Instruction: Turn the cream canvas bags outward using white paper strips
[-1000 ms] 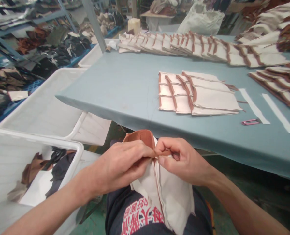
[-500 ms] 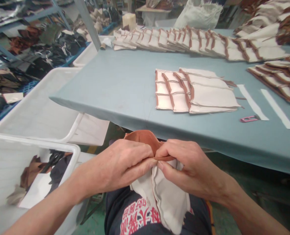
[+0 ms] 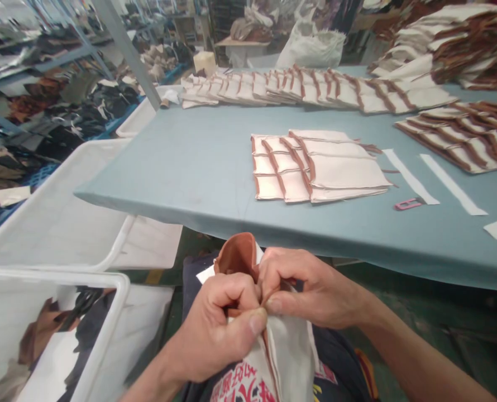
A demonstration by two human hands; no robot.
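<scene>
A sewn leather piece, cream on one face and brown on the other, hangs over my lap, with a seam running down its middle. Its brown side curls up in an open loop beyond my hands. My left hand pinches the brown-edged rim at the seam between thumb and bent fingers. Close against it, my right hand grips the same rim just to the right. The fingertips hide the exact spot they press. A pale strip shows at the loop's left side.
On the blue-green table lie a stack of similar pieces, a pink-handled thread snipper and white strips. A long row of pieces spans the back. White bins stand at left, one holding scraps.
My left hand has moved lower, its thumb now bent over the rim. The brown loop stands more open, and the pale strip has come into view. My head view has shifted slightly.
</scene>
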